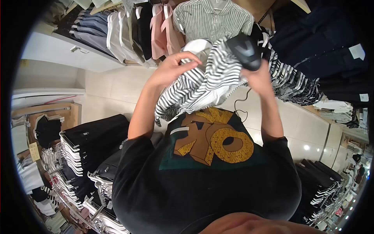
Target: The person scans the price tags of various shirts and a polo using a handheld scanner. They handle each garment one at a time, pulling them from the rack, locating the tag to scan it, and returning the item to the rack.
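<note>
A black-and-white striped shirt hangs bunched in front of my chest, its white inside partly showing. My left hand is at its upper left side, thumb and fingers curled together on the cloth. My right hand is wrapped round the handle of a black barcode scanner, slightly blurred, its head over the shirt's upper right part. A thin dark cord trails below my right hand. Just beyond, a green-and-white striped short-sleeved shirt faces me on the rack.
Pink tops and other hung clothes line the rack ahead. Dark garments hang at the right. Black trousers on white hangers fill a rack at the left, with more dark clothes at the lower right. Pale tiled floor lies between.
</note>
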Demonstrator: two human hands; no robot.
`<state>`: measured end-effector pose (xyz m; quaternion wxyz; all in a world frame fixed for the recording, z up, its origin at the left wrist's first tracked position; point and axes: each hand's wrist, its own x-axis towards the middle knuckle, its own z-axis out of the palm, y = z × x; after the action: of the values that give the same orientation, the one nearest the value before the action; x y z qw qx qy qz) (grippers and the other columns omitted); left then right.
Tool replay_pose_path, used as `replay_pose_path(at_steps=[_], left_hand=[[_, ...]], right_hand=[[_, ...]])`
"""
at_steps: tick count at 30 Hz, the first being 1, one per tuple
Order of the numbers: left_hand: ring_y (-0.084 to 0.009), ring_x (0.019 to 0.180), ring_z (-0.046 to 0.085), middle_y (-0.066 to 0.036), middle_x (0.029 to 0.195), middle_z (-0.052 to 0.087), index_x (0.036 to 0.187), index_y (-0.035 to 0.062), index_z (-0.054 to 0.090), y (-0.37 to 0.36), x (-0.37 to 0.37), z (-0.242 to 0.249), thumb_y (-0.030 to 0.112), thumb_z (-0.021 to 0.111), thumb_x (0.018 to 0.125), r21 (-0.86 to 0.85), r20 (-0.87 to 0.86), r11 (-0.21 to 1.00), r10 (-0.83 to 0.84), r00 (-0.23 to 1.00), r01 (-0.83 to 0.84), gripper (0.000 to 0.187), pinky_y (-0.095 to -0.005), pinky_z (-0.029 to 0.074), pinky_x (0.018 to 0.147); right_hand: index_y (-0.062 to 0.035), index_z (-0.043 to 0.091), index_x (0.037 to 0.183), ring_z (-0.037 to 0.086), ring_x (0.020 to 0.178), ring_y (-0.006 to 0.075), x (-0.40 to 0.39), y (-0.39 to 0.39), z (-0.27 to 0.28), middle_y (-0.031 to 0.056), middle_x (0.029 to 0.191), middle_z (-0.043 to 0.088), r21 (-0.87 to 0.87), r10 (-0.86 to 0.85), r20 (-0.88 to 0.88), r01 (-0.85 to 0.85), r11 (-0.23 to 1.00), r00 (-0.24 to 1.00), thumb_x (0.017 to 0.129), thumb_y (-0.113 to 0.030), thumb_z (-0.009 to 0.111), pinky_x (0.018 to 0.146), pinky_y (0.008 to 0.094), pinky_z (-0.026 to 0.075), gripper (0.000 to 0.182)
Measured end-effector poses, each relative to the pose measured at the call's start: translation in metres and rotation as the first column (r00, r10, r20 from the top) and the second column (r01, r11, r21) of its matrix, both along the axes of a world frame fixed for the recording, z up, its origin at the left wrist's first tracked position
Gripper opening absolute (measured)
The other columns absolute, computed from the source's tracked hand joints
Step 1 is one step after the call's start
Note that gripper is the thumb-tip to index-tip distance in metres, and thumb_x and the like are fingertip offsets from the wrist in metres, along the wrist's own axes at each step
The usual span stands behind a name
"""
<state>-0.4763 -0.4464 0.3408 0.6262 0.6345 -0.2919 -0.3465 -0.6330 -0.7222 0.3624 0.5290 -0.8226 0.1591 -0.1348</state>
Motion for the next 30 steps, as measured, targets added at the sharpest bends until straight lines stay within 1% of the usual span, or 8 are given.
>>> replay_pose_path(at_steps=[3,5,7,11,18,24,26,30], left_hand=[[-0.0114,0.109,0.062,-0.001,0.111,0.071,0.109,0.0039,0.075,0.019,0.022,-0.019,0.006,0.062,0.104,-0.017,0.038,1.0,-0.001,0.999,0.001,0.014,-0.0266,0.043,0.101],[-0.0118,0.106,0.062,-0.002,0.111,0.071,0.109,0.0036,0.074,0.03,0.041,-0.047,0.002,0.057,0.104,-0.015,0.004,0.998,0.065,0.998,-0.065,0.018,-0.0264,0.044,0.1],[-0.0131,0.103,0.063,-0.002,0.111,0.072,0.108,0.0009,0.074,0.029,0.044,-0.061,0.001,0.056,0.103,0.057,0.166,0.994,0.078,0.983,-0.089,0.019,-0.0278,0.047,0.097],[-0.0365,0.104,0.067,-0.026,0.119,0.063,0.104,0.0083,0.078,0.001,-0.011,-0.026,0.047,0.078,0.092,0.273,0.49,0.899,0.176,0.853,-0.342,0.04,-0.0422,0.051,0.096],[-0.0427,0.09,0.07,-0.028,0.111,0.058,0.109,-0.003,0.076,-0.052,-0.096,-0.004,0.05,0.088,0.078,0.193,0.842,0.831,0.133,0.523,-0.521,0.062,-0.0494,0.059,0.076],[-0.0321,0.091,0.071,-0.021,0.113,0.065,0.115,-0.0071,0.073,-0.038,-0.045,-0.05,0.018,0.068,0.098,-0.085,0.682,0.92,0.333,0.651,-0.382,0.03,-0.0381,0.057,0.082],[-0.019,0.091,0.071,-0.012,0.113,0.074,0.118,-0.0066,0.072,-0.021,-0.027,-0.038,0.01,0.061,0.102,-0.044,-0.217,0.949,0.295,0.93,-0.312,0.026,-0.0304,0.054,0.086],[-0.0119,0.096,0.07,-0.009,0.113,0.076,0.122,-0.0076,0.071,-0.01,-0.012,-0.013,0.009,0.06,0.104,-0.134,-0.463,0.944,0.21,0.861,-0.303,0.026,-0.026,0.055,0.087]], right_hand=[[0.0044,0.065,0.126,0.065,0.081,0.0138,-0.02,-0.025,0.037,0.0041,0.099,0.07,0.63,-0.107,0.15,-0.012,0.777,0.983,0.077,0.009,0.069,0.073,0.0285,0.052,0.05],[0.0003,0.063,0.124,0.064,0.081,0.0098,-0.022,-0.058,0.035,0.0038,0.099,0.068,0.775,0.243,0.366,-0.439,0.455,0.898,0.078,0.013,0.064,0.069,0.0248,0.049,0.048],[-0.0009,0.064,0.12,0.064,0.081,0.0098,-0.024,-0.042,0.048,0.0023,0.095,0.068,0.853,0.099,0.221,-0.242,0.463,0.97,0.078,0.012,0.065,0.07,0.0246,0.049,0.043],[0.0014,0.072,0.101,0.063,0.083,0.0087,0.012,-0.006,0.031,0.0016,0.092,0.072,0.243,-0.16,0.226,0.104,0.964,0.961,0.084,0.0,0.072,0.076,0.0257,0.049,0.018],[0.0035,0.071,0.104,0.066,0.085,0.0098,0.026,0.032,0.042,0.0027,0.094,0.075,0.038,0.072,0.241,-0.083,0.996,0.968,0.086,0.003,0.073,0.077,0.0286,0.053,0.018],[0.0033,0.07,0.111,0.075,0.087,0.0294,0.027,0.018,0.046,0.0176,0.094,0.077,-0.411,0.016,0.139,0.043,0.911,0.99,0.083,-0.007,0.077,0.079,0.0366,0.056,0.03],[0.0028,0.068,0.118,0.071,0.097,0.0455,0.024,0.004,0.035,0.0264,0.101,0.074,-0.609,-0.053,0.088,0.096,0.787,0.995,0.083,-0.013,0.075,0.082,0.041,0.057,0.039],[0.001,0.069,0.125,0.078,0.099,0.0281,-0.009,0.022,0.013,0.0194,0.104,0.079,-0.319,-0.144,0.155,0.188,0.929,0.977,0.082,-0.014,0.084,0.088,0.0375,0.057,0.047]])
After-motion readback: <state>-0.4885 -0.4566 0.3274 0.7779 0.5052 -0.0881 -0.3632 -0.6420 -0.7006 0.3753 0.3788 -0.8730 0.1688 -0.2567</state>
